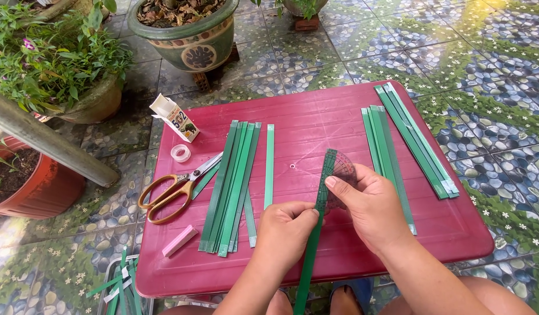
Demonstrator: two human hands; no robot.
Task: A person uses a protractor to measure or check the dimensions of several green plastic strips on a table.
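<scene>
small white carton (176,118), open top, table's far-left corner

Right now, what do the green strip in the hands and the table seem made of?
The green strip, pinched by the left hand and right hand, looks like stiff, smooth plastic strapping with a slight sheen. The table looks like moulded red plastic, glossy in sunlight.

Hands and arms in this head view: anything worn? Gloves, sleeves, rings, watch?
Both are bare. The left hand and right hand wear no gloves, and no rings show on the fingers in view. Both forearms are uncovered up to the frame edge: no sleeves, watch or bracelet. Fingernails are short and unpainted. No markings or bandages are visible.
</scene>
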